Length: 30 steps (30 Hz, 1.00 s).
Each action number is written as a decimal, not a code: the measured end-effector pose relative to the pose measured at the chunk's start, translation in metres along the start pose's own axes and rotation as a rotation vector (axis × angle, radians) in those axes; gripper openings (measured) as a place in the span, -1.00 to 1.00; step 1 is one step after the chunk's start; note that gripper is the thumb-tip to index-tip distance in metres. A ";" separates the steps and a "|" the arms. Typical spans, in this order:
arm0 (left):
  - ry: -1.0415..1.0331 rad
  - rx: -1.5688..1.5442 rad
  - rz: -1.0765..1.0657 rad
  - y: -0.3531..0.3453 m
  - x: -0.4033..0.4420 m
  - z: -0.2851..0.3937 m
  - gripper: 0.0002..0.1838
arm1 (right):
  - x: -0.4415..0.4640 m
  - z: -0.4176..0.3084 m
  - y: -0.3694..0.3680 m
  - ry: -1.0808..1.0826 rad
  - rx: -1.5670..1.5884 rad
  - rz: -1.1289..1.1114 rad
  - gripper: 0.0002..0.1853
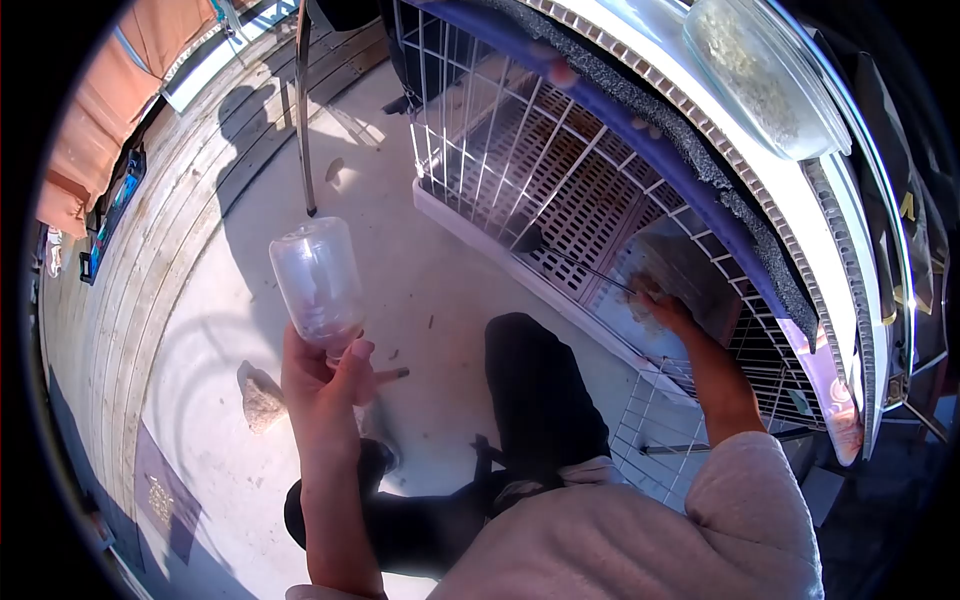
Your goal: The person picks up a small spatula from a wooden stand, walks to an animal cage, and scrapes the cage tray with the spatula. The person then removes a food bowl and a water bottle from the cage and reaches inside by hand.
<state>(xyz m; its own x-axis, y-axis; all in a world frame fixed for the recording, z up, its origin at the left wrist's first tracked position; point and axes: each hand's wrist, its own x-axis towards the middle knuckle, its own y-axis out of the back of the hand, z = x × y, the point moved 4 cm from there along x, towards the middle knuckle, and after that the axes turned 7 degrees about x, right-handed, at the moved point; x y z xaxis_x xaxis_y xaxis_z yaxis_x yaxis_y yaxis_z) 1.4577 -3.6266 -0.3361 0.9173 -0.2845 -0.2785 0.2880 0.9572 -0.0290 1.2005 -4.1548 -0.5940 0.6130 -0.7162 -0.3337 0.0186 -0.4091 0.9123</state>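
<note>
My left hand [335, 390] grips a clear plastic pet water bottle [318, 275] by its pinkish lower end, with the broad end up. A short spout with a dark tip [390, 375] sticks out beside my thumb. My right hand [660, 308] reaches through the open side of a white wire cage [530, 150], low over its floor. Its fingers are bent around something pale and tan that I cannot make out. A thin dark rod [585, 268] runs from near these fingers to a dark rounded end at the cage's edge.
The cage has a perforated plastic floor [560, 190]. A wire door [650, 425] hangs near my right knee. On top stand a padded cover and a clear container [770, 85] of dried plant matter. A stone [262, 398] lies on the concrete, left of my feet.
</note>
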 end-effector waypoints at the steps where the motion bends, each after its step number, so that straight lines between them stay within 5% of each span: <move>1: 0.006 -0.004 0.003 -0.001 -0.001 -0.002 -0.53 | 0.002 -0.007 -0.011 0.043 0.016 0.025 -0.11; 7: 0.010 0.008 0.061 -0.003 -0.005 -0.006 -0.49 | 0.022 -0.111 -0.011 0.005 -0.178 -0.095 -0.18; 9: 0.011 0.003 0.066 -0.005 -0.006 -0.003 -0.49 | 0.034 -0.127 0.002 0.156 -0.070 -0.060 -0.16; 13: -0.010 0.012 0.035 -0.002 -0.009 -0.011 -0.55 | 0.071 -0.121 0.012 0.268 -0.082 -0.095 -0.16; 25: -0.028 -0.036 0.031 -0.012 -0.007 -0.002 -0.54 | 0.043 -0.083 -0.046 0.066 0.024 -0.302 -0.09; 30: -0.023 0.019 0.042 -0.012 -0.009 -0.005 -0.55 | 0.044 -0.134 -0.069 0.118 0.122 -0.217 -0.11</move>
<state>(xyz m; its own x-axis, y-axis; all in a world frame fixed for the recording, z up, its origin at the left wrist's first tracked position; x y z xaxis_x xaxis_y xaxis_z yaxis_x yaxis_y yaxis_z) 1.4447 -3.6348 -0.3382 0.9348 -0.2457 -0.2566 0.2543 0.9671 0.0005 1.3321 -4.0823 -0.6395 0.6932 -0.5362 -0.4815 0.0688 -0.6159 0.7848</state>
